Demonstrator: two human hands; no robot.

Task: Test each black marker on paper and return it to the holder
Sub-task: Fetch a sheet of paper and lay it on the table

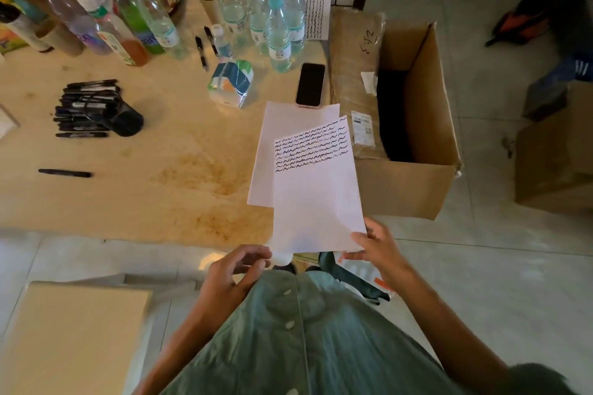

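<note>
1. White paper (316, 202) with rows of black squiggles on its top part is in my right hand (377, 245). My thumb and fingers pinch its near right corner, and the sheet sticks out past the edge of the table (144, 189).
2. My left hand (237, 269) is just beside the near left corner of the paper. Its fingers are loosely curled and hold nothing. I cannot tell if a fingertip touches the sheet.
3. A second white sheet (282, 138) lies flat on the table under the far part of the one I hold.
4. The black markers (85, 109) lie in a pile far to the left on the table. The black holder (126, 122) lies tipped on its side, touching the pile.
5. One black marker (64, 173) lies alone on the table, nearer to me than the pile.
6. A dark phone (310, 84) lies just past the sheets. A small pack of tissues (231, 82) sits to its left.
7. Two black pens (205, 46) lie near a bunch of clear bottles (266, 16) with blue caps at the back.
8. An open brown cardboard box (417, 144) stands on the floor, right beside the table edge and the paper.
9. I wear a green shirt (308, 337) with white buttons
</note>
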